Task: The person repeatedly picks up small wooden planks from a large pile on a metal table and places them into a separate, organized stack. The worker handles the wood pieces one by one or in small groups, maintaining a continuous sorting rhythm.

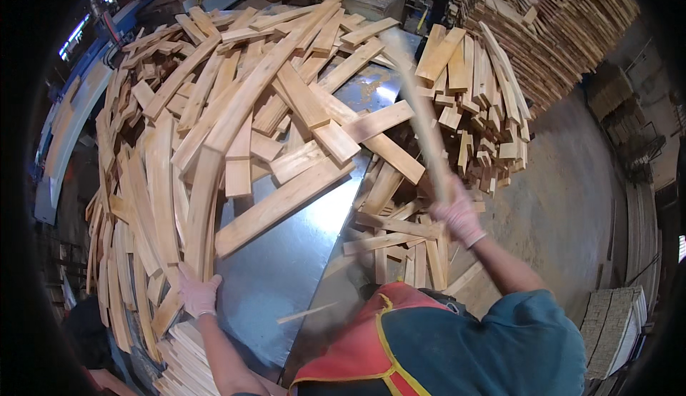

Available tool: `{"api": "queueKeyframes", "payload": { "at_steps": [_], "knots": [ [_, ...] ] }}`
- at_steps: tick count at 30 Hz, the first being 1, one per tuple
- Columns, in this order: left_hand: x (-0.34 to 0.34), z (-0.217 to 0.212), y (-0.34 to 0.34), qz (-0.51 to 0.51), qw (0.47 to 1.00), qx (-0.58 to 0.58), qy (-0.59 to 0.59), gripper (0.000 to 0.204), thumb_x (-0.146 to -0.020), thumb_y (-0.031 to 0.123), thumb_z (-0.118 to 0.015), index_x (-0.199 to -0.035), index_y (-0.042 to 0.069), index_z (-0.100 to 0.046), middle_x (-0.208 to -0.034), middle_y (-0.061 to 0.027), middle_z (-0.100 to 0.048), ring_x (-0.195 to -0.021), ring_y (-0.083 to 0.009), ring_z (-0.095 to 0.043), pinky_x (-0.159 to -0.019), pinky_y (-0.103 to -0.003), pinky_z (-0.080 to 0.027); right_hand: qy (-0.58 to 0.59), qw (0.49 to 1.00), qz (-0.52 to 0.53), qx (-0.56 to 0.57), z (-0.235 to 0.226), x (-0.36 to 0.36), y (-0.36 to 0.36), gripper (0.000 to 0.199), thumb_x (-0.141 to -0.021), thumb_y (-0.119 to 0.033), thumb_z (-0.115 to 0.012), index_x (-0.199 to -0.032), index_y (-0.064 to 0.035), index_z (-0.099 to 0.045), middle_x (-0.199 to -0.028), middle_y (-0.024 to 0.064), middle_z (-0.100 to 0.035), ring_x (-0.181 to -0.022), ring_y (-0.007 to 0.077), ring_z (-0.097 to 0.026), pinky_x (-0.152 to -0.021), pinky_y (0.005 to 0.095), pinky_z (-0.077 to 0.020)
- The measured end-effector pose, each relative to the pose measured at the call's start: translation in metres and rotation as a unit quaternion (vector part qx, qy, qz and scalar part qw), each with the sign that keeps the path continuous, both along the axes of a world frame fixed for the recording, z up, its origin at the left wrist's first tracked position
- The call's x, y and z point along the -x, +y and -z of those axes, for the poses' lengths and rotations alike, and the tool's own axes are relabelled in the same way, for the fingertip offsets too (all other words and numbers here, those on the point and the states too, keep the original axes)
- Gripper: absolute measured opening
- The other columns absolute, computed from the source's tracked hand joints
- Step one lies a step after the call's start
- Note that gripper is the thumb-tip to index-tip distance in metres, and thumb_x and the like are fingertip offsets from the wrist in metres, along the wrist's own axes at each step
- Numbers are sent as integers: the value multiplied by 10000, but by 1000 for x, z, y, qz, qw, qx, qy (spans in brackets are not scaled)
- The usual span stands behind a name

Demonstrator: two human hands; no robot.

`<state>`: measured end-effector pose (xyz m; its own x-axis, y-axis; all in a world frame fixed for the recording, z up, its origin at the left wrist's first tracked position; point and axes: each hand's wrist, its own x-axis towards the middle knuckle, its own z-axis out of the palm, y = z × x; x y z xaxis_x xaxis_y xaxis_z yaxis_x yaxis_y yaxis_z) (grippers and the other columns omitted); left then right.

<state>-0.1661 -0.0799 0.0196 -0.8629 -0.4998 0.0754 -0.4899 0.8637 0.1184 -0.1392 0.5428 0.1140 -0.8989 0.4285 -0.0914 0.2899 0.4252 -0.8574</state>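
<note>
A long wooden slat [421, 110] is being gripped by the right hand [457, 214]; stacked slats [186, 346] are being pressed flat by the unclenched left hand [198, 292].

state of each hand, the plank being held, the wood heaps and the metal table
left hand: gloved, resting on long pale planks
right hand: gloved, gripping blurred long pale plank, raised
loose wood heap: jumbled
short cut boards: piled
grey metal table: partly bare

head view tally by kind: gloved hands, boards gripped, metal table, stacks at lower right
gloved hands: 2, left hand and right hand
long board in the right grip: 1
sheet-metal table: 1
board stack at lower right: 1
total: 5
</note>
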Motion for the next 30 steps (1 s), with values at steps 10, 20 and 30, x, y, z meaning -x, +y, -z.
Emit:
{"api": "queueKeyframes", "payload": {
  "at_steps": [10, 20, 30],
  "knots": [
    [0, -7, -16, 5, 978, -206, 28, 611, -837, 233, -799, -1421, 281, -629, -1264, -161, -722, -1164, -367, -681, -1040, -454, -519, 153, 855, 42, -494, -20, 257, 279, 668, -932, -407, -761, -1386, 60, -612, -1417, 196, -603, -1256, 275, -570, -1075, 393, -448],
    [-197, -56, 79, -239, 804, -528, 134, 410, -889, 213, -761, -1247, 23, -702, -1027, -52, -744, -969, -172, -685, -868, -335, -545, -338, 785, -460, 242, 74, 86, -271, 856, -894, -430, -794, -1526, 41, -460, -1260, 87, -624, -1091, 171, -591, -965, 317, -485],
    [-329, 4, 69, -255, 961, 46, -94, 872, -796, 348, -755, -1549, 93, -398, -1514, -135, -449, -1448, -374, -385, -1213, -552, -293, -373, 718, -396, 436, 126, -8, -415, 363, -915, -111, -770, -1233, -43, -608, -1031, 81, -716, -875, 214, -706, -740, 344, -596]
  ]
}}
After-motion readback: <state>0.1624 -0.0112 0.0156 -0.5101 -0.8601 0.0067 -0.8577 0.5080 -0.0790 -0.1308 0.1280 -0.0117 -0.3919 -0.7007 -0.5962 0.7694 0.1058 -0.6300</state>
